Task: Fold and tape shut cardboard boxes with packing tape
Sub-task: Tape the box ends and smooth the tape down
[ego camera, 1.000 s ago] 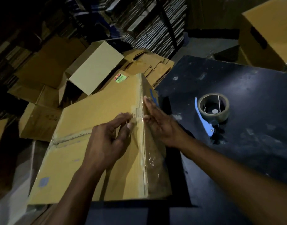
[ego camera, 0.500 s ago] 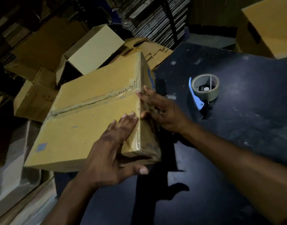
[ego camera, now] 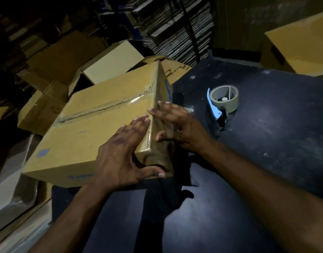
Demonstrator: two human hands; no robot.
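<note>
Left hand point(ego camera: 120, 154) slid nearer box point(ego camera: 95, 128) corner — flat, thumb underneath; right hand point(ego camera: 177, 123) still flat on side.

Both forearms are bare from the wrists down to the frame's lower edge, with no sleeve, cuff or glove showing. The left hand point(ego camera: 120, 157) and right hand point(ego camera: 182, 125) wear no rings, watch or bands (fingernails short, pale at the tips).
</note>
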